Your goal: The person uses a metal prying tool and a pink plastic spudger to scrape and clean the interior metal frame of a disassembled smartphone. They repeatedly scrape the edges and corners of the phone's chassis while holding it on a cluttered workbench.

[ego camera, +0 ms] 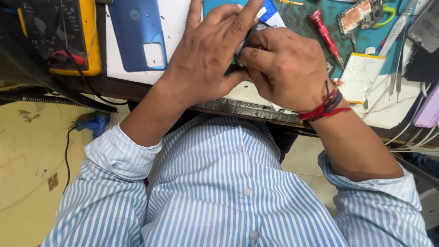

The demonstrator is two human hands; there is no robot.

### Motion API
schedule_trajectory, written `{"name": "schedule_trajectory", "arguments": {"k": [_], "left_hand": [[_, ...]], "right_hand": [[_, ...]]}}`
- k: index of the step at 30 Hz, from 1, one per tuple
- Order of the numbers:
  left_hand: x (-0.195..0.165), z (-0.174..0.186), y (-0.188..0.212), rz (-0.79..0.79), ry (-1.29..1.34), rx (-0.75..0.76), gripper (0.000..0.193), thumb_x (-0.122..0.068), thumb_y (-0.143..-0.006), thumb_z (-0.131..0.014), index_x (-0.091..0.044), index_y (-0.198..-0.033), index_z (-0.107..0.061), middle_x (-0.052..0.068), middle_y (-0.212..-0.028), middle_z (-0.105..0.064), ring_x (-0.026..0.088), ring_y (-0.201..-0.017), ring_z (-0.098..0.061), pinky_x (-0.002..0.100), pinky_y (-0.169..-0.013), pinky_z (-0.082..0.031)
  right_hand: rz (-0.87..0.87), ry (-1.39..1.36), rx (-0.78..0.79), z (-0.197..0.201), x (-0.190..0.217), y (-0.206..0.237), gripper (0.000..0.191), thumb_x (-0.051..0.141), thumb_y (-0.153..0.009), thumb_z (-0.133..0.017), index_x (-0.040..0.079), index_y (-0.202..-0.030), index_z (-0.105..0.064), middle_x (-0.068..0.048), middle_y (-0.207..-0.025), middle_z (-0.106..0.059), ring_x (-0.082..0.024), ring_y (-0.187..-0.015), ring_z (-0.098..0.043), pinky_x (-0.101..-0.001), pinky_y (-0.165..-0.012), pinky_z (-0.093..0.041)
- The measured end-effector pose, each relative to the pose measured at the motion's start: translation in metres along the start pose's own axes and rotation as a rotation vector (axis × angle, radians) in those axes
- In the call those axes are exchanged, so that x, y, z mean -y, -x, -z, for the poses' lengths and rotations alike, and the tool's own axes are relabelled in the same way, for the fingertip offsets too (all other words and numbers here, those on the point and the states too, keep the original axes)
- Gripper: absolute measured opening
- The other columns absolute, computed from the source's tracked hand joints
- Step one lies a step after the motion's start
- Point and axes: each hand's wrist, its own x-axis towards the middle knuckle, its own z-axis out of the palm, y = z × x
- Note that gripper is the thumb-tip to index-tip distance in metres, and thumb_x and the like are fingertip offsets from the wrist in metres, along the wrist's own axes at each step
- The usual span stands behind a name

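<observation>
Both hands meet at the near edge of the tabletop [137, 75]. The left hand [208, 57] and right hand [286, 66] pinch a small white-blue part [270, 16] between them. A blue phone cover [137, 34] lies left, a red screwdriver [323, 33] right.

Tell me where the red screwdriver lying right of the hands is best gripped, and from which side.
Grip the red screwdriver on its thick ribbed handle, the upper-left end. It lies flat and slanted on the teal mat, tip pointing down-right, so come from above, fingers across the handle; the right hand is nearest.
</observation>
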Motion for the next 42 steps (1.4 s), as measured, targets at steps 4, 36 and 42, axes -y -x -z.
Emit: {"name": "schedule_trajectory", "arguments": {"k": [4,36,42], "left_hand": [[0.002,-0.002,0.001,-0.018,-0.011,0.004,0.115,-0.029,-0.091,-0.086,-0.006,-0.167,-0.002,0.006,-0.129,-0.063,0.028,-0.137,-0.049,0.064,-0.129,-0.004],[-0.004,-0.016,-0.003,0.097,-0.129,-0.166,0.034,-0.026,-0.099,-0.082,-0.007,-0.119,-0.062,0.007,-0.120,-0.065,0.028,-0.129,-0.060,0.062,-0.128,-0.014],[-0.022,-0.008,-0.008,0.121,-0.137,-0.266,0.015,-0.016,-0.101,-0.077,-0.006,-0.111,-0.075,0.008,-0.122,-0.069,0.028,-0.123,-0.063,0.057,-0.121,-0.026]], "right_hand": [[-0.085,0.046,-0.043,-0.005,0.010,0.006,0.014,0.006,-0.093,-0.075,0.011,-0.106,-0.075,-0.003,-0.107,-0.068,-0.023,-0.099,-0.069,-0.0360,-0.080,-0.054],[-0.721,0.155,-0.190,0.010,0.050,0.052,0.058,0.040,-0.087,-0.093,0.002,-0.124,-0.069,-0.015,-0.095,-0.071,-0.030,-0.080,-0.069,-0.0398,-0.070,-0.053],[-0.750,-0.059,-0.305,0.012,0.054,0.059,0.039,0.017,-0.097,-0.074,0.000,-0.131,-0.066,-0.017,-0.114,-0.072,-0.027,-0.084,-0.068,-0.0376,-0.077,-0.054]]}}
